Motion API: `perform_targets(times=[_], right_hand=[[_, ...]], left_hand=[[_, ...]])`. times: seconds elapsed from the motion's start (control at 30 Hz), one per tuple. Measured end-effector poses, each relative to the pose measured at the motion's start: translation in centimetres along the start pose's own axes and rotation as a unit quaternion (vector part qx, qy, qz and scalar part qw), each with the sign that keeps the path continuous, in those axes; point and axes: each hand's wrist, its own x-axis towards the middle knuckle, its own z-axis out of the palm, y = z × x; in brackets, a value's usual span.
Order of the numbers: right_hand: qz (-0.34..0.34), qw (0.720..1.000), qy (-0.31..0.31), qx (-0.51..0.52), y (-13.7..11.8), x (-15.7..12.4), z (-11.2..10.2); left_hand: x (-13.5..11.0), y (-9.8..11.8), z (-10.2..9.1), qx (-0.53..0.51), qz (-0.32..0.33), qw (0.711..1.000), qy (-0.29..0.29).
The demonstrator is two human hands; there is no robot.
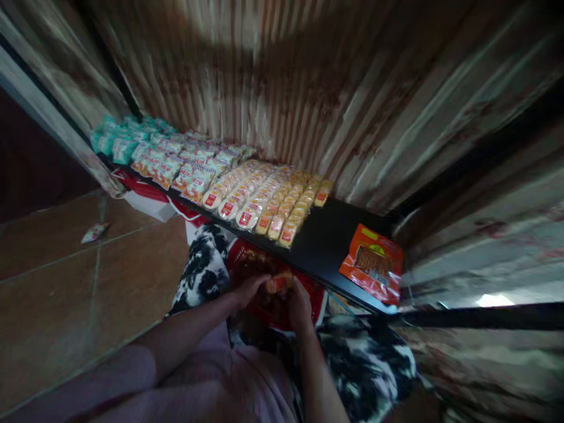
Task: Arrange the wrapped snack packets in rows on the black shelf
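Both my hands meet low in the middle, over a red basket (315,294) that sits between my knees. My left hand (249,291) and my right hand (299,305) are closed together on an orange snack packet (278,284), one on each end. More packets lie dimly in the basket under them. In front of me runs a low black shelf (326,241) with rows of snack packets (259,197). A single larger orange packet (373,263) lies alone at the shelf's right end.
Teal packets (117,141) fill the shelf's far left end. A rusty corrugated metal wall (273,88) stands behind the shelf. One stray packet (93,233) lies on the tiled floor (66,282) to the left. Red and white bags (150,197) sit under the shelf.
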Motion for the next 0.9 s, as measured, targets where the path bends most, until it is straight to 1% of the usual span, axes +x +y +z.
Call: perform_targets(times=[0.07, 0.13, 0.27, 0.33, 0.4, 0.5, 0.63, 0.7, 0.8, 0.9], right_hand=[[0.012, 1.000, 0.002, -0.007, -0.3, -0.2, 0.1], [0.010, 1.000, 0.004, -0.012, -0.7, -0.4, 0.2], [-0.025, 1.000, 0.009, -0.014, -1.3, -0.4, 0.1], [-0.013, 1.000, 0.001, -0.012, -1.6, -0.4, -0.1], [0.006, 1.000, -0.018, -0.014, -1.9, -0.5, -0.3], [0.023, 0.998, -0.063, -0.019, -2.4, -0.6, -0.5], [0.048, 0.991, -0.125, -0.011, -3.1, -1.0, -0.6], [0.059, 0.986, -0.156, 0.003, -3.5, -1.2, -0.5], [0.070, 0.980, -0.187, 0.003, -4.3, -1.7, -0.3], [0.083, 0.977, -0.197, -0.016, -5.0, -1.9, 0.0]], left_hand=[[-0.3, 0.5, 0.5, -0.038, -0.057, 0.998, -0.003], [-0.6, 1.0, 0.9, -0.063, -0.095, 0.994, -0.004], [-1.0, 1.7, 1.3, -0.076, -0.118, 0.990, 0.003], [-1.0, 1.9, 1.2, -0.066, -0.125, 0.990, 0.012], [-1.0, 2.1, 1.0, -0.051, -0.125, 0.991, 0.017], [-0.8, 2.7, 0.5, -0.021, -0.113, 0.993, 0.019], [-0.8, 4.0, -0.1, 0.043, -0.121, 0.991, 0.041], [-0.9, 4.7, -0.3, 0.081, -0.107, 0.990, 0.047], [-1.2, 5.6, -0.5, 0.149, -0.074, 0.986, 0.019], [-1.2, 6.0, -0.4, 0.201, -0.068, 0.977, -0.003]])
